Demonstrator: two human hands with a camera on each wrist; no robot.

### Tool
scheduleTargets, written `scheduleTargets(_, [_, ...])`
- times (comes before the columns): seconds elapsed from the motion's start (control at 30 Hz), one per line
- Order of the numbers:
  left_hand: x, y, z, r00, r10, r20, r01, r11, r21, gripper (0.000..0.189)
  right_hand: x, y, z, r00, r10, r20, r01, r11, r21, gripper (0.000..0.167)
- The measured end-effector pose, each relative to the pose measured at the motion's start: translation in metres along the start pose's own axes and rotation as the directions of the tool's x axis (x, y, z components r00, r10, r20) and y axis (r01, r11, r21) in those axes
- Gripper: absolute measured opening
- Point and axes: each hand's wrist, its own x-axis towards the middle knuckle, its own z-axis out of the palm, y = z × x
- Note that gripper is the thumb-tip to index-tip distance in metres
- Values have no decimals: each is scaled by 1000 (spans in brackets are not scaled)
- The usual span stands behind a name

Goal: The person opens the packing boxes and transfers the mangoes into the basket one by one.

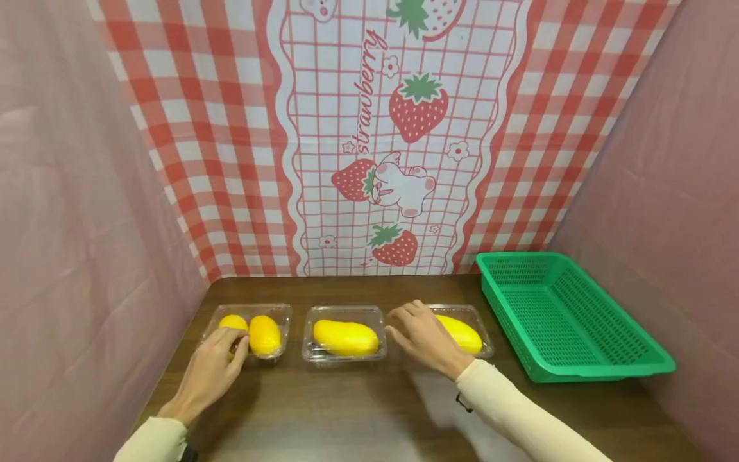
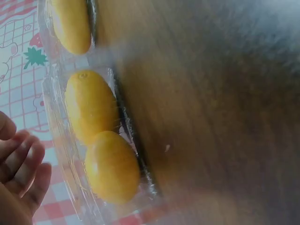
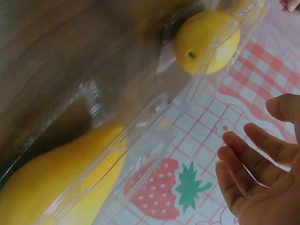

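Yellow fruits (image 1: 265, 335) are being held in clear trays (image 1: 342, 313) at 8, 6 and 5 o'clock of the head view | left hand (image 1: 212, 367) is being held at 8 o'clock, fingers loosely bent | right hand (image 1: 430, 337) is being held at 5 o'clock, fingers loosely spread

Standing at right on the brown wood-grained surface (image 1: 323, 410), green perforated basket (image 1: 568, 321), close to right-hand pink drape (image 1: 652, 167). Hanging behind, red-and-white checked cloth (image 1: 369, 128) printed with strawberries, flowers and the word "strawberry". Opposite, left-hand pink drape (image 1: 81, 224).
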Motion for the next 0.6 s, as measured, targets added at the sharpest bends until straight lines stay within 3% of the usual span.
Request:
scheduleTargets(0.17, [-7,2,-8,991,-112,72,114,993,-21,1,10,-13,8,1000,-30,8,30,1000,3,24])
scheduleTargets(0.33, [-12,-1,-16,959,-267,89,270,962,-26,5,21,-27,15,996,-87,27,86,996,20,20])
scheduleTargets(0.6, [-19,-10,-25,936,-347,61,350,936,-39,11,39,-50,29,991,-130,25,129,991,35,21])
